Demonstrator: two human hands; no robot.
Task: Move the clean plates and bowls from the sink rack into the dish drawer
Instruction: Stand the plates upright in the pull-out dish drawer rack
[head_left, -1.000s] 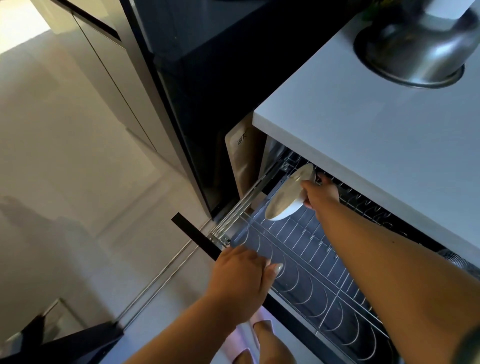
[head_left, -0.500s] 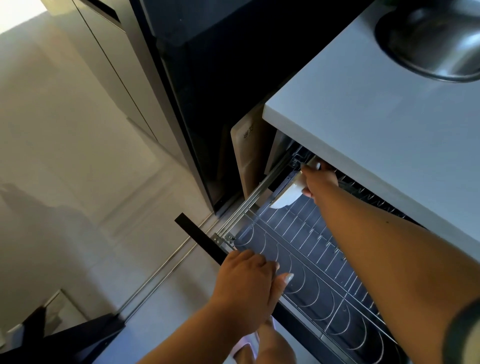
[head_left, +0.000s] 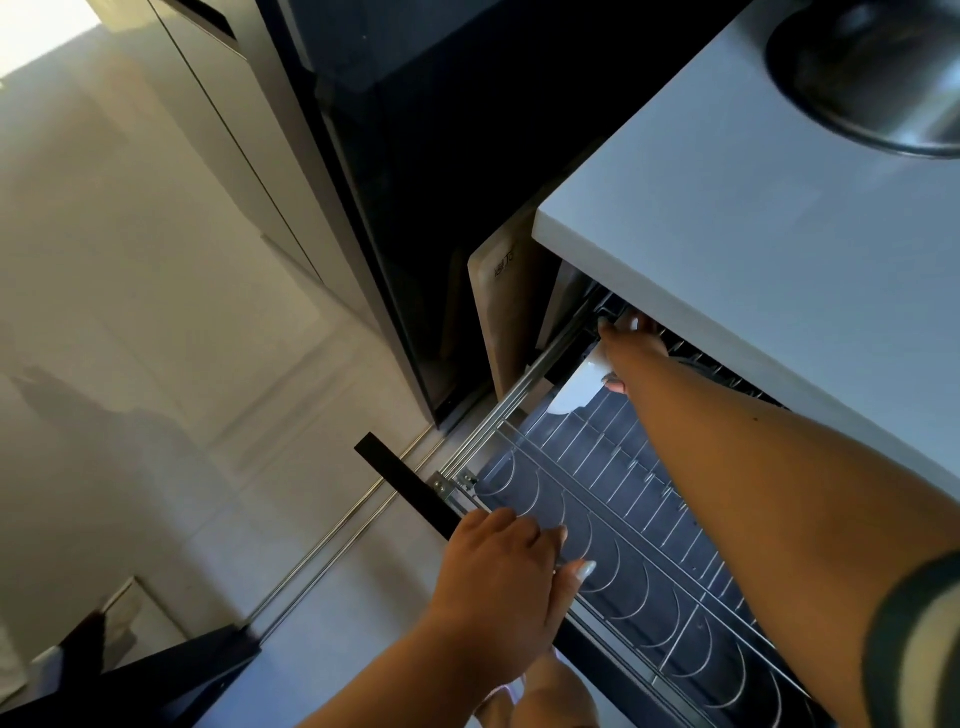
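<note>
My right hand (head_left: 631, 338) grips one white ceramic dish (head_left: 579, 387) at the wire dish drawer's (head_left: 597, 499) centre-frame back, left hand (head_left: 498, 577) clasping its front; slots otherwise empty.

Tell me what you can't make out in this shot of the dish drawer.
Head view only:
- White dish: mostly hidden behind the right hand; plate or bowl, cannot tell.
- Back of the dish drawer: covered by the countertop and in shadow.
- Metal bowl: cut off by the top and right edges.
- Left hand: its fingertips curl over the drawer front, so the grip is hidden.
</note>
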